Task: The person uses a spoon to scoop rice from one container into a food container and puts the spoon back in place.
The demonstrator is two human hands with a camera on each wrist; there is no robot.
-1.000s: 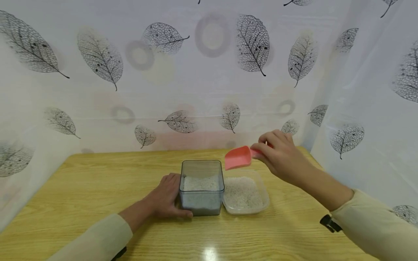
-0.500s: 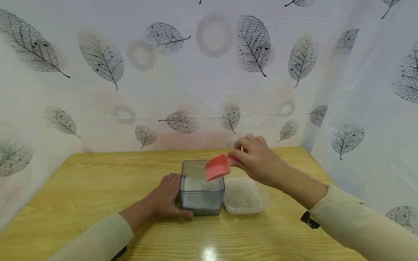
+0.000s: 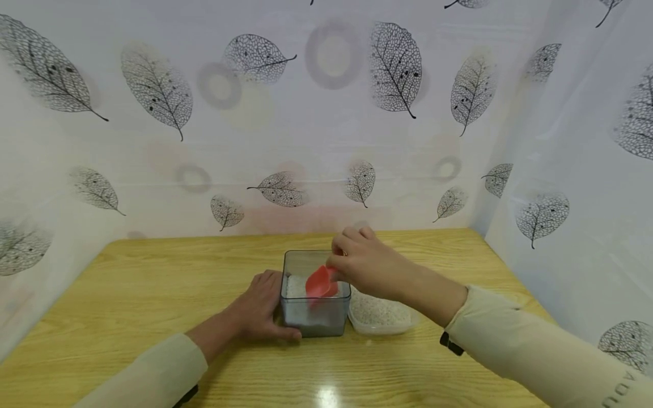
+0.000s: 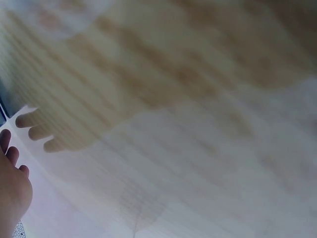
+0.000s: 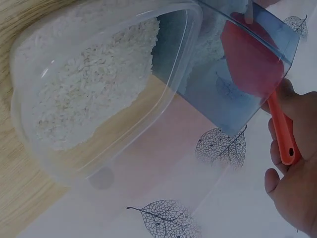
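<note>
My right hand [image 3: 374, 266] grips the handle of a red scoop [image 3: 321, 283]. The scoop's bowl is tilted down inside a grey-blue see-through plastic container [image 3: 316, 317]; in the right wrist view the scoop's bowl [image 5: 250, 57] shows through the container wall. White rice [image 3: 296, 286] partly fills this container. Against its left side my left hand [image 3: 260, 309] holds it, thumb along the lower front. To its right stands a shallow clear plastic box [image 3: 382, 330] with more rice [image 5: 94, 84], partly hidden under my right forearm in the head view.
Both containers stand on a wood-grain table [image 3: 168, 283]. Behind it and at the sides hangs a pale curtain [image 3: 306, 130] printed with dark leaves. Bare tabletop lies left of the left hand and in front of the containers.
My right hand has moved left and down with the scoop, from above the shallow box into the tall container, and the scoop has tipped downward. The left hand and both containers have stayed put.
</note>
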